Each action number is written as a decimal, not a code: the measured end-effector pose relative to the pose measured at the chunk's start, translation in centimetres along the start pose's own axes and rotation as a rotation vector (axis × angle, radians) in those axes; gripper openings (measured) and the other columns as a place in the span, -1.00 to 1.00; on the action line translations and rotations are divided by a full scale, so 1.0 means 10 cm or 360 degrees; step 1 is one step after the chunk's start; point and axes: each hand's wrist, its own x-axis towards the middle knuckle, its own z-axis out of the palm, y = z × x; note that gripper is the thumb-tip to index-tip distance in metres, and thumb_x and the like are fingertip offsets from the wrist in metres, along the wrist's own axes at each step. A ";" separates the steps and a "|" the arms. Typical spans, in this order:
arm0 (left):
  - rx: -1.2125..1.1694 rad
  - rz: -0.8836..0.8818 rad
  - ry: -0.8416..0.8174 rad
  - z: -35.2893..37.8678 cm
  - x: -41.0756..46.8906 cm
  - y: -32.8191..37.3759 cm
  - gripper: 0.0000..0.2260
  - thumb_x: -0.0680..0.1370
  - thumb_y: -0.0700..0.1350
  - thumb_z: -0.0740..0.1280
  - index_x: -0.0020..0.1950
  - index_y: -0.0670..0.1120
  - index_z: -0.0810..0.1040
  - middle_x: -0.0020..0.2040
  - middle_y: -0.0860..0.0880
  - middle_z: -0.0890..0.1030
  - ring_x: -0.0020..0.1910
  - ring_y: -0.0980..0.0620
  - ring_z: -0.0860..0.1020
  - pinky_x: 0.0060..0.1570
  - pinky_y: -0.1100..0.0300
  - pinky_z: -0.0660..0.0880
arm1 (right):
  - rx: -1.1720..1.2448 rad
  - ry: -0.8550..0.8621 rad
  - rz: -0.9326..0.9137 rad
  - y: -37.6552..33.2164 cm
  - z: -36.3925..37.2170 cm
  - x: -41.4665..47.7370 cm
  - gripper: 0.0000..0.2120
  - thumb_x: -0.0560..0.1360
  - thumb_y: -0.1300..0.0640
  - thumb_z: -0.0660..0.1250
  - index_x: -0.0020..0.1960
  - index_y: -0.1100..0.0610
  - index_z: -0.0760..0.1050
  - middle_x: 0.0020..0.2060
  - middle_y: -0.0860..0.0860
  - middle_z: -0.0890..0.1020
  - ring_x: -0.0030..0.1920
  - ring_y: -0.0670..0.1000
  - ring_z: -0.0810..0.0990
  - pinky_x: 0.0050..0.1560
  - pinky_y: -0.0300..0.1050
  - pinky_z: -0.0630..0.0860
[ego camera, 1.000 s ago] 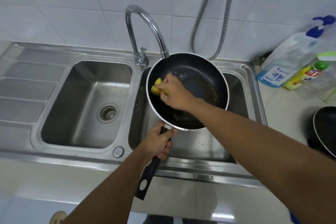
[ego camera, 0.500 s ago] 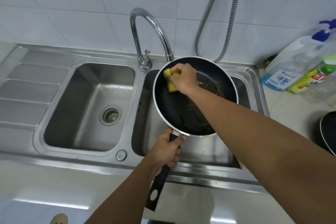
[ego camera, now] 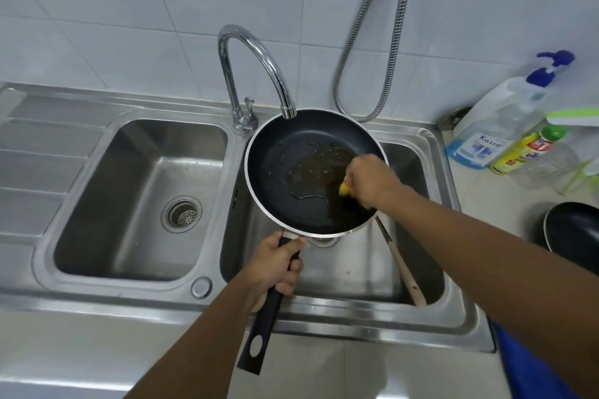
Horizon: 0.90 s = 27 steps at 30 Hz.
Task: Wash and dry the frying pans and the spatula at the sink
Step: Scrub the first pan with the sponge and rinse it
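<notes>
Soft, even light fills the frame, bright but cool, with no hard shadows. The white wall tiles [ego camera: 129,10] in the upper half look pale and slightly washed out. Broad dull glare lies on the steel sink [ego camera: 97,298] along its front rim, at the lower left. The tap [ego camera: 256,55] carries sharp highlights along its curve. Wide-angle distortion bends the sink's edges and stretches the forearms toward the bottom of the frame. The bottles [ego camera: 505,126] at the right edge look soft and smeared; the centre is fairly crisp.
</notes>
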 end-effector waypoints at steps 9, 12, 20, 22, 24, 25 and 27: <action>0.0165 0.0028 -0.0074 0.22 -0.13 -0.04 -0.80 0.69 -0.04 0.30 0.29 -0.04 0.43 -0.41 0.03 0.42 -0.50 0.12 0.26 -0.55 0.27 0.20 | 0.0246 0.0507 -0.0152 -0.29 -0.02 0.81 -0.84 0.52 0.15 0.40 0.06 0.08 0.71 0.03 0.08 0.60 0.09 0.13 0.53 0.11 0.01 0.51; 0.0174 0.0023 -0.0048 0.24 -0.08 -0.02 -0.80 0.69 -0.03 0.30 0.28 -0.04 0.42 -0.40 0.03 0.41 -0.50 0.12 0.26 -0.54 0.26 0.18 | 0.0523 0.0399 -0.0371 -0.68 0.07 0.63 -0.82 0.46 0.04 0.50 0.06 -0.01 0.71 -0.02 0.00 0.61 0.07 0.07 0.49 0.13 -0.03 0.44; -0.0108 -0.0058 0.0005 0.22 0.03 -0.03 -0.86 0.68 -0.06 0.32 -0.02 0.02 0.38 -0.44 0.02 0.38 -0.57 0.14 0.22 -0.61 0.35 0.13 | 0.0562 -0.0121 -0.0726 -0.43 0.39 -0.17 -0.87 0.35 0.09 0.49 -0.10 0.00 0.67 -0.15 -0.09 0.45 -0.18 -0.09 0.47 -0.10 -0.16 0.43; -0.0127 -0.0069 -0.0029 0.23 0.03 -0.04 -0.87 0.68 -0.05 0.32 -0.02 0.03 0.40 -0.43 0.01 0.38 -0.57 0.14 0.22 -0.62 0.35 0.15 | 0.0496 -0.0255 -0.0666 -0.23 0.27 -0.22 -0.87 0.30 0.08 0.51 -0.15 -0.02 0.66 -0.17 -0.13 0.48 -0.20 -0.13 0.50 -0.13 -0.22 0.43; -0.0114 -0.0067 -0.0061 0.23 0.01 -0.04 -0.89 0.68 -0.05 0.33 0.02 0.02 0.42 -0.42 0.01 0.38 -0.56 0.14 0.22 -0.62 0.34 0.15 | 0.0374 -0.0389 -0.0584 -0.06 0.12 -0.21 -0.87 0.29 0.05 0.55 -0.20 -0.05 0.64 -0.16 -0.17 0.51 -0.15 -0.14 0.51 -0.12 -0.20 0.43; -0.0096 -0.0066 -0.0077 0.23 0.00 -0.03 -0.90 0.67 -0.05 0.34 0.04 0.01 0.42 -0.42 0.01 0.39 -0.55 0.14 0.23 -0.62 0.33 0.15 | 0.0282 -0.0427 -0.0541 0.01 0.06 -0.18 -0.86 0.29 0.03 0.55 -0.22 -0.06 0.61 -0.15 -0.18 0.51 -0.12 -0.13 0.51 -0.09 -0.15 0.46; -0.0052 -0.0064 -0.0100 0.22 -0.03 -0.02 -0.91 0.68 -0.06 0.34 0.09 0.00 0.44 -0.40 0.00 0.39 -0.54 0.13 0.23 -0.62 0.32 0.16 | 0.0097 -0.0448 -0.0424 0.11 -0.05 -0.10 -0.82 0.29 0.01 0.56 -0.23 -0.07 0.56 -0.10 -0.18 0.50 -0.06 -0.09 0.50 -0.03 -0.05 0.50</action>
